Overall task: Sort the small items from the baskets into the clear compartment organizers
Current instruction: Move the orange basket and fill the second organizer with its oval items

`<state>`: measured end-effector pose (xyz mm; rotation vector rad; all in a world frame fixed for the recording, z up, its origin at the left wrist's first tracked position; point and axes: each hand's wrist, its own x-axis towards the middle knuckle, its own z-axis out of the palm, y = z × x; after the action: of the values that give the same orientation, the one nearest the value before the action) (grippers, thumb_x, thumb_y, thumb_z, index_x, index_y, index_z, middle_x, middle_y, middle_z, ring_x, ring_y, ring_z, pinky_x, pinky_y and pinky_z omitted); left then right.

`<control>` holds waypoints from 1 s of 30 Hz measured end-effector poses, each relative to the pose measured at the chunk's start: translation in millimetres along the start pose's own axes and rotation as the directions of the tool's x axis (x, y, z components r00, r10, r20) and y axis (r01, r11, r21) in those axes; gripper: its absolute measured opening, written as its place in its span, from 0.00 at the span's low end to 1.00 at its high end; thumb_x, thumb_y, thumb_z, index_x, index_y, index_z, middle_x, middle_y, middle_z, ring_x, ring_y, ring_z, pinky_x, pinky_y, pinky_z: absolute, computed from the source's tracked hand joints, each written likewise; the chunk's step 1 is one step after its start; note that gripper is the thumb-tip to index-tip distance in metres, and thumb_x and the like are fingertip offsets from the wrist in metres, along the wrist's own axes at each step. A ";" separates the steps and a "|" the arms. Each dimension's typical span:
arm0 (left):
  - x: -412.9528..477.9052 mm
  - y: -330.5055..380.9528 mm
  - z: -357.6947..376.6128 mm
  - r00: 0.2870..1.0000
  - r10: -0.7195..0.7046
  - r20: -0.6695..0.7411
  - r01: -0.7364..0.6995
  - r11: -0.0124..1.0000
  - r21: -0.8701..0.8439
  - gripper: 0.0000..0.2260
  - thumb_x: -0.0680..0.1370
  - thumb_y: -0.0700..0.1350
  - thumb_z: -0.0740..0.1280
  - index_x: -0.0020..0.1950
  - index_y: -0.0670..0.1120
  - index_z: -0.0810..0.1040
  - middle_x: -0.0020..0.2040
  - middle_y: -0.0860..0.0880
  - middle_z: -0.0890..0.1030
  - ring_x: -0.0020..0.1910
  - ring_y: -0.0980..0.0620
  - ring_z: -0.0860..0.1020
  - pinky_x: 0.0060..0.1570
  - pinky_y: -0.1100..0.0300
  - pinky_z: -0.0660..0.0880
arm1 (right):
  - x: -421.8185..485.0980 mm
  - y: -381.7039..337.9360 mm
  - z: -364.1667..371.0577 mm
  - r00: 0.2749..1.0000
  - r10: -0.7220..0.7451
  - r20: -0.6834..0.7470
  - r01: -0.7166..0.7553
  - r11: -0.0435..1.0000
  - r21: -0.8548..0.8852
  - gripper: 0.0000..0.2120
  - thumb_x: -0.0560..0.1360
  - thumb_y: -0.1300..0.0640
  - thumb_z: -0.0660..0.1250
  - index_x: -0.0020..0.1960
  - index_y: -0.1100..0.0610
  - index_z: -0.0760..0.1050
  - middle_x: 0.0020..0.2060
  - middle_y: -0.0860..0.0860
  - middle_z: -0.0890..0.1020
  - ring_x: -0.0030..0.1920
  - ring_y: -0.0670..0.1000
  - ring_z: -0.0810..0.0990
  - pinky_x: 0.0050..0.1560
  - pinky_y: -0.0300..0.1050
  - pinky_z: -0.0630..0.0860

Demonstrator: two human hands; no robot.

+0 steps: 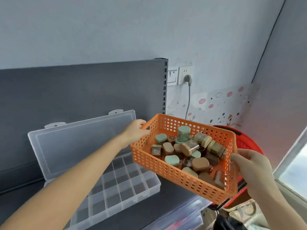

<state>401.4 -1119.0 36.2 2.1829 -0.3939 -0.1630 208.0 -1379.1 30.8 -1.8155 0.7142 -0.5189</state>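
Left hand (135, 130) grips orange basket (167, 166) at far handle; right hand (254, 170) curls round near end; keep level, set down beside open organizer (131, 183).

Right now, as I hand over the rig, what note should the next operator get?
Left hand grips the left handle of the orange basket; right hand holds its right end.
The basket is held tilted over the right end of the clear organizer, which lies on the shelf, lid open, visible compartments empty.
Small jars lie in the basket.
Done: nothing sorted.
Left: every jar.
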 end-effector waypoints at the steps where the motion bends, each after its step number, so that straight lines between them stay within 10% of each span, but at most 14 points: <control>1: 7.6 -0.4 3.1 1.000 0.011 0.030 -0.011 1.000 0.001 0.10 0.75 0.39 0.66 0.56 0.44 0.78 0.49 0.46 0.83 0.42 0.51 0.82 0.40 0.58 0.76 | 1.4 3.1 0.1 1.000 0.012 -0.008 -0.012 1.000 -0.005 0.06 0.74 0.62 0.67 0.50 0.58 0.79 0.39 0.55 0.83 0.38 0.54 0.83 0.39 0.48 0.78; 16: 88.7 -19.8 42.4 0.963 0.163 0.214 -0.214 0.946 0.242 0.07 0.76 0.46 0.66 0.53 0.50 0.75 0.44 0.51 0.82 0.40 0.53 0.82 0.43 0.53 0.80 | 12.1 41.5 27.3 0.977 0.210 -0.041 -0.209 0.977 0.028 0.08 0.72 0.69 0.64 0.36 0.62 0.77 0.33 0.58 0.84 0.38 0.59 0.84 0.47 0.57 0.82; 30: 116.8 -40.5 66.4 0.926 0.205 0.316 -0.332 0.840 0.430 0.12 0.76 0.45 0.66 0.60 0.49 0.73 0.48 0.50 0.79 0.42 0.53 0.78 0.38 0.59 0.74 | 3.1 42.8 39.5 0.967 0.241 -0.087 -0.234 0.969 0.080 0.02 0.73 0.67 0.65 0.41 0.63 0.75 0.38 0.58 0.82 0.40 0.54 0.84 0.43 0.50 0.83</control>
<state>503.2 -1186.3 -33.1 2.5636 -0.9787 -0.2100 226.3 -1365.2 -22.9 -1.6219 0.9546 -0.4670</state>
